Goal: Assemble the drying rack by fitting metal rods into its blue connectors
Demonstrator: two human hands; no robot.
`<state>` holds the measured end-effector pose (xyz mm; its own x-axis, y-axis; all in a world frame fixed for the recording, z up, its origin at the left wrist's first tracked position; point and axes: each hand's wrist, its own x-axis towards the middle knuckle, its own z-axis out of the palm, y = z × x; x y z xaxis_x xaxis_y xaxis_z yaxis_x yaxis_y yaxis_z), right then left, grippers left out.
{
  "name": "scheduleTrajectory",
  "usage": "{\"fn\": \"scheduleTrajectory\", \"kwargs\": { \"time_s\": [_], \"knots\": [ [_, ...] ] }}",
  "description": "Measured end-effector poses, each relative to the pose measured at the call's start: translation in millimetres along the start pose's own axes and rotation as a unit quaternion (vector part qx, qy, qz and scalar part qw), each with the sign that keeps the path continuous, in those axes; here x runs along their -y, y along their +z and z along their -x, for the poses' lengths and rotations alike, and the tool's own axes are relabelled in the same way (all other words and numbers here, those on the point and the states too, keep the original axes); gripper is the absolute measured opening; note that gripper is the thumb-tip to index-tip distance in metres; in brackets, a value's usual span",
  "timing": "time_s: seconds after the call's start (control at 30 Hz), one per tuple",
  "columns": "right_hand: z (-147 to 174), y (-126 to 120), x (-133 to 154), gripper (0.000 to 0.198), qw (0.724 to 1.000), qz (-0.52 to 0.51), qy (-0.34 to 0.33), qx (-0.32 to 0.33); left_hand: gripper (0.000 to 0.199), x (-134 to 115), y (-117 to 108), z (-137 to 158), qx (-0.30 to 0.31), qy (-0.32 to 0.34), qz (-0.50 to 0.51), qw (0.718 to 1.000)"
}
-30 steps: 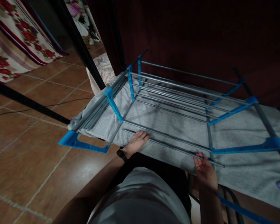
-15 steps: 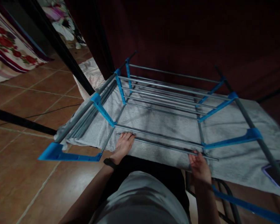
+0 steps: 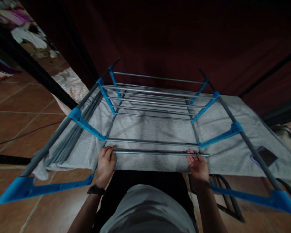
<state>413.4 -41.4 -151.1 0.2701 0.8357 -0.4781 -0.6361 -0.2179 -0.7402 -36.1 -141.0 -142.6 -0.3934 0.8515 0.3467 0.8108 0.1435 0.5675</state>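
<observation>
My left hand [image 3: 106,163], a dark band at its wrist, is closed around the left end of a loose grey metal tube [image 3: 150,152]. Near the tube's right end, my right hand [image 3: 198,165] grips it between thumb and fingers from below. The tube lies level, just in front of a rack's nearest fitted crossbar [image 3: 147,141]. Grey side poles and blue plastic brackets [image 3: 87,125] make up the rack's frame. Farther back, several crossbars [image 3: 155,101] span between the brackets. The tube's left tip is hidden by my left fingers.
Grey cloth [image 3: 160,165] covers the surface under the rack. A bundle of loose tubes [image 3: 74,136] lies at the left. A phone [image 3: 265,156] rests at the right, beyond the side pole. Dark red fabric [image 3: 172,42] hangs behind, and a dark post [image 3: 43,76] leans at the left.
The view has turned to the right, so the rack appears farther left and more level. Both hands still hold the tube, which looks nearly parallel to the fitted crossbar.
</observation>
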Motion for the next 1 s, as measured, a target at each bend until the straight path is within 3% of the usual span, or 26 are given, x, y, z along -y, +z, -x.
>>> {"fn": "scheduleTrajectory", "kwargs": {
  "time_s": [0.2, 0.4, 0.8, 1.0],
  "knots": [
    [-2.2, 4.0, -3.2, 0.008, 0.999, -0.002, -0.031, -0.026, 0.030, 4.5, 0.2, -3.8, -0.052, -0.100, 0.142, 0.983],
    [-1.0, 8.3, -5.5, 0.010, 0.999, 0.017, -0.036, -0.035, 0.034, -1.1, 0.8, -7.7, -0.070, -0.254, 0.296, 0.918],
    [-0.2, 12.8, -3.1, 0.012, 0.998, 0.005, -0.017, -0.052, 0.031, -16.3, 5.5, -17.2, -0.163, -0.282, 0.332, 0.886],
    [3.1, 17.2, -5.2, 0.026, 0.995, 0.012, -0.083, -0.051, 0.034, -16.4, 6.0, -21.7, -0.205, -0.327, 0.347, 0.855]
  ]
}}
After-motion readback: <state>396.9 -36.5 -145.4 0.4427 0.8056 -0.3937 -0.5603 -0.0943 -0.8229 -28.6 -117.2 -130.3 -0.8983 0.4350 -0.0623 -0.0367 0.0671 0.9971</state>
